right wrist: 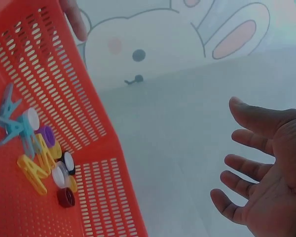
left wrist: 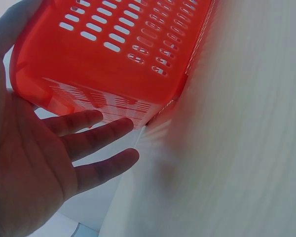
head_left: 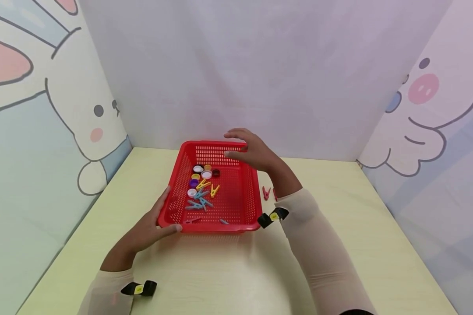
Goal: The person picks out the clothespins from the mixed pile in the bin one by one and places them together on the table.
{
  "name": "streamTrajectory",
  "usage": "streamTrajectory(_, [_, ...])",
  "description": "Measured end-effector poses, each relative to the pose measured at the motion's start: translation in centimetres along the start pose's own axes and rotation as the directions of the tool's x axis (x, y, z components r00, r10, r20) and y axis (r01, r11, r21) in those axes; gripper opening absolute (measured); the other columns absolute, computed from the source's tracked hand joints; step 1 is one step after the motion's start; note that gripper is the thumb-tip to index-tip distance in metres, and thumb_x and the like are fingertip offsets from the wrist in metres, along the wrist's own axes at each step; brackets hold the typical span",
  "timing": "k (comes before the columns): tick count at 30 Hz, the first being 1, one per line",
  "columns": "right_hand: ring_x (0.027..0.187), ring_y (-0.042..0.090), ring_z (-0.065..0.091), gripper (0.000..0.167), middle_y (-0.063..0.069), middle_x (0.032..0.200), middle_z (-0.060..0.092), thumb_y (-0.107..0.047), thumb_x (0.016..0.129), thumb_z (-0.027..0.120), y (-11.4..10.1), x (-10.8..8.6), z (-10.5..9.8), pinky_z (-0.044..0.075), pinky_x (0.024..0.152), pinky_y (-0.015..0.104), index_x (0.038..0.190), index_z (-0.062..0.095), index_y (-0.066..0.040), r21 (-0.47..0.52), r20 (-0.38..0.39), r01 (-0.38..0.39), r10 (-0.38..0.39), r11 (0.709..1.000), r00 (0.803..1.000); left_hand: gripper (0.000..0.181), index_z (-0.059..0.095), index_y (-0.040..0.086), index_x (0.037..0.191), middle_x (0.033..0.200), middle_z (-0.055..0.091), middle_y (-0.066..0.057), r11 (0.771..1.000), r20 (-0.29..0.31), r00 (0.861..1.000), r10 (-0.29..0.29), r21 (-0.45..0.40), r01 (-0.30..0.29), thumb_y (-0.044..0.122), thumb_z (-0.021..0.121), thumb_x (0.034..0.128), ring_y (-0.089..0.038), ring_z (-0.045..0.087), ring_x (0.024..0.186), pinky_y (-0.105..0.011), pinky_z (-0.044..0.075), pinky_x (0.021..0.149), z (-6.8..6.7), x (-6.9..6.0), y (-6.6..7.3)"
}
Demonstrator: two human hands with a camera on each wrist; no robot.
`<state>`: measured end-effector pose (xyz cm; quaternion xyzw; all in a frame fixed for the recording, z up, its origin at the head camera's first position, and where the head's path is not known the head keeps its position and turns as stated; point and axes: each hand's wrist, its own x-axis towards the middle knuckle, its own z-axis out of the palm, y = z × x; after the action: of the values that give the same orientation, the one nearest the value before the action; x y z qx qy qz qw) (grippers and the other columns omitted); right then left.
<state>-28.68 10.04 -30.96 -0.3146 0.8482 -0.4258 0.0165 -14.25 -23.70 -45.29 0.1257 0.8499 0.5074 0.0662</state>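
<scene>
A red plastic basket [head_left: 220,228] stands on the table. My left hand [head_left: 147,227] rests at its front left corner; the thumb lies along the front rim, and the other fingers extend down the outside in the left wrist view. Over the back right corner hovers my right hand [head_left: 254,153], fingers spread and relaxed, holding nothing. Inside the basket lie yellow clothespins [head_left: 214,190], teal clothespins [head_left: 197,205] and a red clothespin [head_left: 193,220]. Several bottle caps are grouped on its left side, including a purple cap [right wrist: 47,136], a white cap [head_left: 206,174] and a dark brown cap [right wrist: 65,197].
Two red clothespins [head_left: 266,193] lie on the pale table [head_left: 205,280] right of the basket, one partly hidden by my right wrist. A whitish curtain [head_left: 236,78] rises close behind the basket, and cartoon-printed panels [head_left: 90,109] flank both sides.
</scene>
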Motion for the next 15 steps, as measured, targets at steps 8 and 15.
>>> streamTrajectory(8, [0.115,0.033,0.078,0.056,0.016,0.142,0.068,-0.022,0.101,0.079,-1.2,1.4,2.0,0.069,0.088,0.046,0.152,0.059,-0.014,0.253,0.223,-0.149,0.092,0.956,0.97,0.129,-0.006,0.027,0.177,0.169,0.036,-0.025,1.0,0.006,1.0,0.001,0.003,-0.001,0.036,0.089,0.0896,-0.05,0.05,0.144,-0.043,0.07,0.087,0.0,0.0,0.0])
streamTrajectory(15, [0.12,0.028,0.075,0.055,0.01,0.142,0.068,-0.026,0.099,0.081,-0.9,1.9,4.0,0.069,0.092,0.041,0.151,0.063,-0.018,0.202,0.374,-0.198,0.112,0.959,0.921,0.129,-0.005,0.027,0.177,0.171,0.034,-0.024,1.0,0.007,1.0,-0.013,-0.002,0.013,0.033,0.089,0.0897,-0.05,0.048,0.147,-0.044,0.07,0.088,0.0,0.0,0.2])
